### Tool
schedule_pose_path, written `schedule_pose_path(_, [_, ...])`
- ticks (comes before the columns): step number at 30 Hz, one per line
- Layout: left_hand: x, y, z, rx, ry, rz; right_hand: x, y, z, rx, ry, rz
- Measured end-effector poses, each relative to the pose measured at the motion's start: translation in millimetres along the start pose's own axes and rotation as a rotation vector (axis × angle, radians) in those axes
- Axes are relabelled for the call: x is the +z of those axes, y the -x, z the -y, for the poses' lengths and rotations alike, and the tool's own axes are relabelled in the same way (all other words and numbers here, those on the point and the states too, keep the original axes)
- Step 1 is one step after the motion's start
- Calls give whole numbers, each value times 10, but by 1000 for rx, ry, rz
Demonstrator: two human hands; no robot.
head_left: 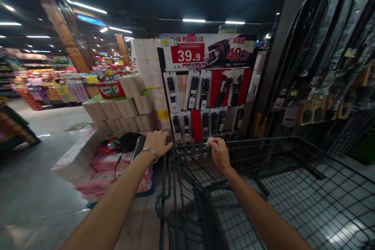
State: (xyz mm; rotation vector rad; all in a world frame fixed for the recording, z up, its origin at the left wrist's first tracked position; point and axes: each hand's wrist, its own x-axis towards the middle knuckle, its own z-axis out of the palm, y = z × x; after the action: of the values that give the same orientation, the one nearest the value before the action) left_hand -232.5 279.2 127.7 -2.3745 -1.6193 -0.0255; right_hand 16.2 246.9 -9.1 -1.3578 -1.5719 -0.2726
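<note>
My left hand (157, 143), with a silver bracelet at the wrist, is closed round the black handle (138, 147) at the corner of a dark wire shopping cart (184, 179). Over the cart's far rim, my right hand (219, 151) is closed in a pinch on a small whitish item (209, 140), too small to identify. Just beyond both hands stands a rack of packaged belts (191, 91) under a red and white price sign (187, 54).
Stacked paper packs (117, 109) and pink packages (102, 168) stand at the left, close to the cart. Dark plastic-wrapped goods (325, 47) hang at the right. Farther left are colourful goods (58, 86) beside a tiled floor (52, 121).
</note>
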Motion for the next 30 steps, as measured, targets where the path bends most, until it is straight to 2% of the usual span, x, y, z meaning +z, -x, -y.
schedule_pose_path(4, [7,-2,5,-9,9,1,133,124,23,-35,36,-25])
schedule_pose_path(10, [40,-11,11,-12,-32,1,196,352,-58,-31,23,77])
schedule_pose_path(16, [23,-15,18,-2,-45,32,24,326,-68,-10,-2,244])
schedule_pose_path(21, [7,-17,-1,-7,-27,43,-124,146,262,-86,-63,241])
schedule_pose_path(23, [7,-12,-31,14,-13,28,-68,44,456,-134,-94,239])
schedule_pose_path(26, [5,9,-90,108,13,22,137,-66,664,-208,-99,281])
schedule_pose_path(30, [18,30,-134,206,-7,69,434,-29,678,-317,-71,258])
